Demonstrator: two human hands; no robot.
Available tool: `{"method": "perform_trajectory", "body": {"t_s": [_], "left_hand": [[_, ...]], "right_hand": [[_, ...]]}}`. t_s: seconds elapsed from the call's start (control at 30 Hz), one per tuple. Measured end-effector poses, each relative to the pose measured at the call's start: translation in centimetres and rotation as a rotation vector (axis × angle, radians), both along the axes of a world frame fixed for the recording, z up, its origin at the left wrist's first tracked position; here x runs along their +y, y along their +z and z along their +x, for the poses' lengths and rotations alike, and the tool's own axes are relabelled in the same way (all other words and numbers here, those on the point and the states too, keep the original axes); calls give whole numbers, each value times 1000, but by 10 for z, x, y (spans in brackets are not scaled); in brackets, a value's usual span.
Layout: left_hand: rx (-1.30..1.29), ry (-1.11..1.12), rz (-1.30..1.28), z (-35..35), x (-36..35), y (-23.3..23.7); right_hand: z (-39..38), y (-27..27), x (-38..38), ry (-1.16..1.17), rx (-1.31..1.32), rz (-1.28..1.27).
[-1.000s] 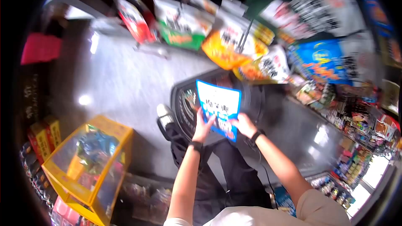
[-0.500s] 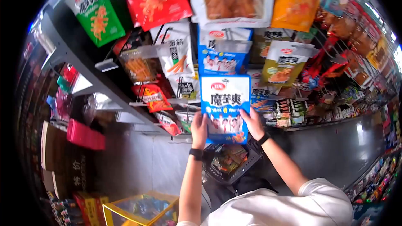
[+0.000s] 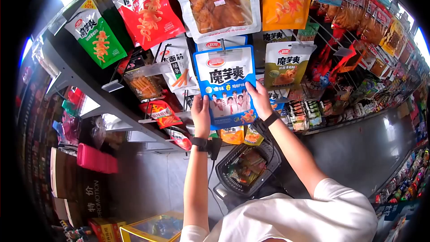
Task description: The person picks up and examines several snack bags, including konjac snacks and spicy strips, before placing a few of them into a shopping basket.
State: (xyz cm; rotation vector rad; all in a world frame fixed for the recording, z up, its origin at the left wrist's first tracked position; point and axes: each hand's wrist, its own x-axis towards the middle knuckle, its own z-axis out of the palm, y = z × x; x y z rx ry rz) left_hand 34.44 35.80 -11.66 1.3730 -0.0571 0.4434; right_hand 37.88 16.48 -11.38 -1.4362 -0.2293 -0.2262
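Note:
A blue and white snack bag (image 3: 228,78), with a row of small figures printed on its front, is upright between my two hands. My left hand (image 3: 201,115) grips its lower left edge, thumb on the front. On the opposite edge my right hand (image 3: 260,101) grips it a little higher, the thumb also in front. The bag's top overlaps a clear tag holder (image 3: 225,55) at the end of a rack hook. Another blue bag (image 3: 219,43) shows just behind it. An olive snack bag (image 3: 289,65) hangs to the right, and a white bag (image 3: 174,65) to the left.
Above hang a red bag (image 3: 150,11), a large clear-fronted bag (image 3: 217,4) and an orange bag (image 3: 286,0). Hooks with tag holders stick out of the rack. Below my hands stands a black basket (image 3: 219,170) with packets inside. A pink box (image 3: 96,157) is at the left.
Both hands have raised the blue and white bag up towards the rack, so its top now meets the tag holder. The view has shifted, showing more of the upper bags and the basket.

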Motion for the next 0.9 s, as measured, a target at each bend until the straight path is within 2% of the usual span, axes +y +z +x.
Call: {"method": "perform_trajectory", "body": {"t_s": [0.07,0.17,0.2,0.23,0.3,0.4,0.47,0.53,0.57,0.63,0.7,0.77,0.83,0.9], "left_hand": [[28,32,57,2,2,2],[105,106,118,21,10,0],[25,168,161,34,14,-10],[-49,230,205,45,17,-23],[-61,223,119,45,19,-44],[22,271,186,4,16,-80],[117,239,124,-38,10,-115],[227,269,50,-78,7,-180],[297,299,59,-98,5,-211],[467,326,-49,-140,1,-281],[705,335,121,-176,-6,-327],[880,306,190,-204,-14,-378],[1001,270,290,-230,-22,-439],[1093,245,284,-243,-33,-482]], "right_hand": [[4,1,7,-71,-64,18],[28,0,7,-95,-8,-41],[40,3,11,-132,7,-61],[57,5,13,-195,-136,-171],[118,-23,17,-350,-172,-298],[134,-19,27,-494,-124,-463],[101,-26,29,-467,-321,-300],[76,-70,18,-420,-451,-333],[42,-78,15,-457,-539,-490],[-20,-111,12,-243,-287,-396],[-69,-167,7,5,-66,-326],[-105,-222,-6,291,122,-488],[-135,-290,-17,390,394,-552],[-159,-367,-35,527,592,-730]]}}
